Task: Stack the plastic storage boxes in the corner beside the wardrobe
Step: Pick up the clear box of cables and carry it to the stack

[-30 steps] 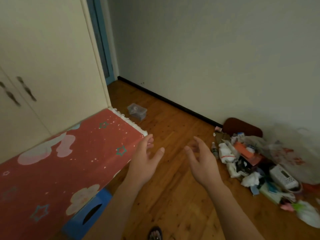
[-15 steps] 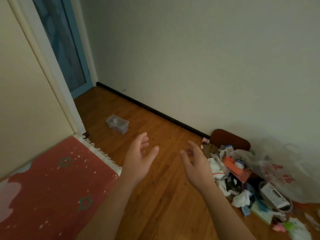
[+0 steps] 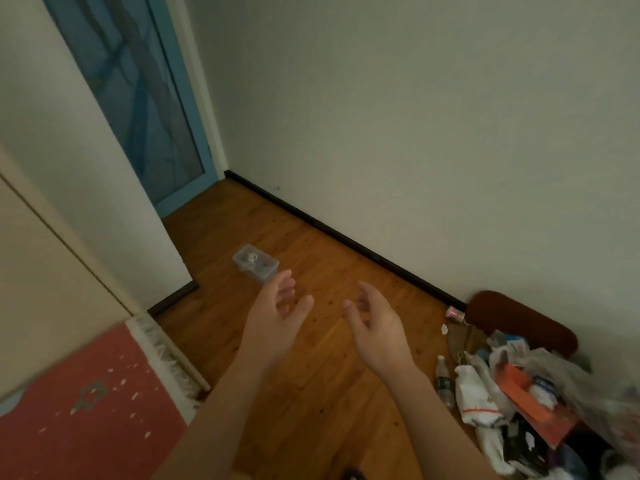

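Observation:
A small clear plastic storage box [image 3: 255, 262] with a few small items inside lies on the wooden floor, just past the wardrobe's [image 3: 52, 258] side panel. My left hand [image 3: 277, 317] is held out in front of me, its fingertips just short of the box, fingers apart and holding nothing. My right hand [image 3: 375, 323] hovers beside it to the right, palm facing inward, also with nothing in it. Both hands are above the floor and touch nothing.
A red patterned cloth with a white fringe [image 3: 86, 403] covers a surface at the lower left. A heap of bags, bottles and packaging [image 3: 519, 403] fills the lower right by the wall, behind it a dark red cushion [image 3: 519, 317]. A blue door [image 3: 138, 98] stands at the back left.
My view has swung right and forward: the wardrobe and red cloth slid left, and the clear box now lies closer, right beyond my left fingertips. Both hands stay apart and hold nothing.

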### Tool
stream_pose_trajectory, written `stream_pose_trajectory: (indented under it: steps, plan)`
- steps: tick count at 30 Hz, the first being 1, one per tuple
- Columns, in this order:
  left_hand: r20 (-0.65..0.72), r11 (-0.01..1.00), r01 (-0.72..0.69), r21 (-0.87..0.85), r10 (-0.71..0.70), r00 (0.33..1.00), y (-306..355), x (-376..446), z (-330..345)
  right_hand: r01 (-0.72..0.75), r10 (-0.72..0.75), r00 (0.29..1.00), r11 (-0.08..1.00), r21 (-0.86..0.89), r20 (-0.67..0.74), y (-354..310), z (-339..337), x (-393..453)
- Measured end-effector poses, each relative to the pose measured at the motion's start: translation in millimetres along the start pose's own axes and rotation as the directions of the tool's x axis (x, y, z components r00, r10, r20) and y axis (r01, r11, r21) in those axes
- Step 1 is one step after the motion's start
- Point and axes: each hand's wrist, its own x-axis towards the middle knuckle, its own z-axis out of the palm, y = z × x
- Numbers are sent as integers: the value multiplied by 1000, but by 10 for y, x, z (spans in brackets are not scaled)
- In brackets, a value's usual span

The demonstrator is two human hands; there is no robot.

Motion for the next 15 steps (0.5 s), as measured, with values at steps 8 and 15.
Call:
stream_pose_trajectory:
  steps: [8, 15]
  plan:
    - [-111, 997, 73, 1, -72, 991, 152, 896, 315, 53, -57, 993, 998, 37, 105, 63, -80, 1242]
    - [-215, 991, 135, 5, -131, 968, 15, 1604, 218, 64, -74, 972, 997, 54, 221, 51, 286, 1995]
